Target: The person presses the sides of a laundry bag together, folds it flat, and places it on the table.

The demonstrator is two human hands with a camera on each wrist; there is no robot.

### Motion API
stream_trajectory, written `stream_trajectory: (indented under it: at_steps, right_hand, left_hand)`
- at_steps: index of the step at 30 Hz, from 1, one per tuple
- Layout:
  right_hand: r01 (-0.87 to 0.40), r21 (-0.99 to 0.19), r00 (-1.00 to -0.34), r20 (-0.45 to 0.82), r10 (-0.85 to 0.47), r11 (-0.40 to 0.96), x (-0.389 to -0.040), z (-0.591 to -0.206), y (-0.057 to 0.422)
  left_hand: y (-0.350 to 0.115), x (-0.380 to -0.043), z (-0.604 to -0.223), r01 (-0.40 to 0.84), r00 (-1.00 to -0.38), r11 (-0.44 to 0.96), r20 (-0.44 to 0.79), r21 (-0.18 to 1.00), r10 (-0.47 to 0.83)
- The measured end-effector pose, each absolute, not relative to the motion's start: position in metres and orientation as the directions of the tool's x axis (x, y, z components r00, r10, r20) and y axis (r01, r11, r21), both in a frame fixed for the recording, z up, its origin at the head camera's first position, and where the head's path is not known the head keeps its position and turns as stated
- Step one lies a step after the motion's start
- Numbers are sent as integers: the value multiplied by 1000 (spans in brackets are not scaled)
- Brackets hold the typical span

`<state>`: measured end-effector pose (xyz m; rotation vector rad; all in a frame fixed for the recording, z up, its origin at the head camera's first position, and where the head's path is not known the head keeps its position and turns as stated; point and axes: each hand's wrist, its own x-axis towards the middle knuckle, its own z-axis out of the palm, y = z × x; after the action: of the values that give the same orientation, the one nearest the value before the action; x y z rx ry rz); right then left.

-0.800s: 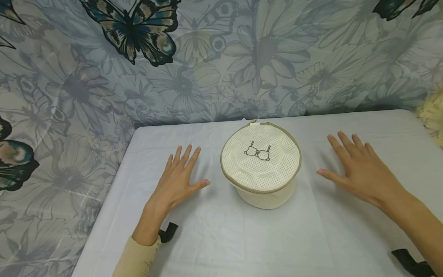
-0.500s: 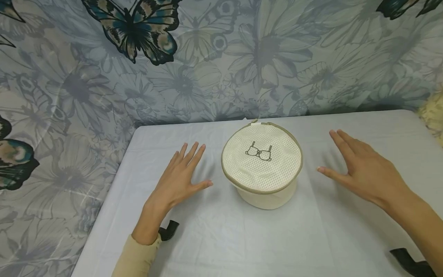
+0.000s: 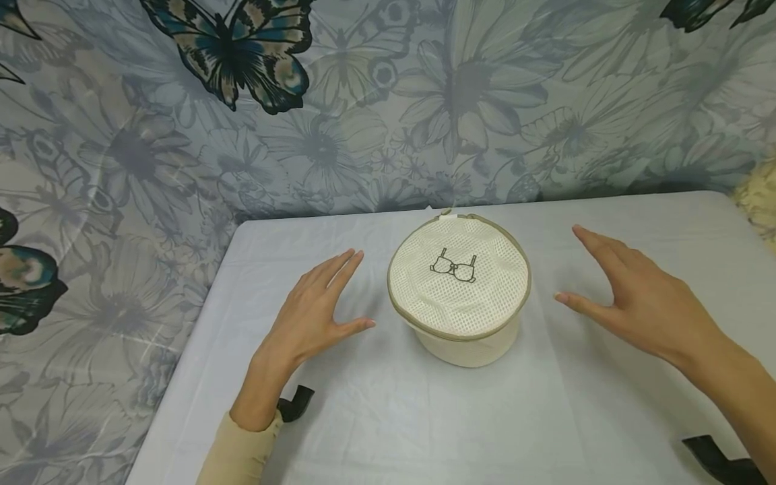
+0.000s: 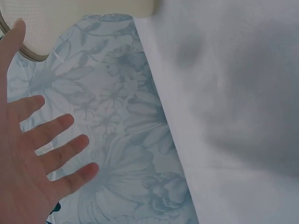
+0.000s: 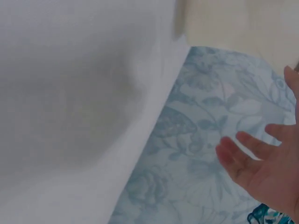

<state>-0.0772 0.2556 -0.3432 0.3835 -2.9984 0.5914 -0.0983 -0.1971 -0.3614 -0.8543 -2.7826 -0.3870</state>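
A round cream fabric case [image 3: 457, 296] stands upright on the white-covered table, in the middle of the head view. Its mesh lid has an olive zip edge and a dark outline of a bra on top. To the left of it hovers my left hand [image 3: 309, 313], fingers straight and thumb pointing at the case. My right hand [image 3: 649, 310] hangs on the other side, thumb also spread toward it. Both hands hold nothing and stay apart from the case. In the left wrist view the left palm [image 4: 28, 163] shows bare; the right wrist view shows the right hand [image 5: 266, 163] with parted fingers.
The white cloth [image 3: 388, 431] covers the table, which ends at a wall hung with floral and butterfly fabric [image 3: 364, 135]. A pale yellow fluffy thing [image 3: 758, 202] sits at the far right. Black wrist-worn pieces [image 3: 296, 404] stick out beside the forearms.
The spread fingers of both hands have drawn closer together and the hands have turned slightly inward. My left hand has shifted a little toward the case, which stays put.
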Motion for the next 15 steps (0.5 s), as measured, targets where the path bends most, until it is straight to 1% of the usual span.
stream_trajectory:
  at_steps: [8,15]
  right_hand:
    - [-324,-472,-946,160,-281,820,-74,-334,249]
    - [-339,-558,-940,163,-301,757,-72,-329,241]
  left_hand:
    - [-192,-99,-355,623,-776,737,325,262,540]
    - [-186,-100,-352,617,-786,708,306,343,537]
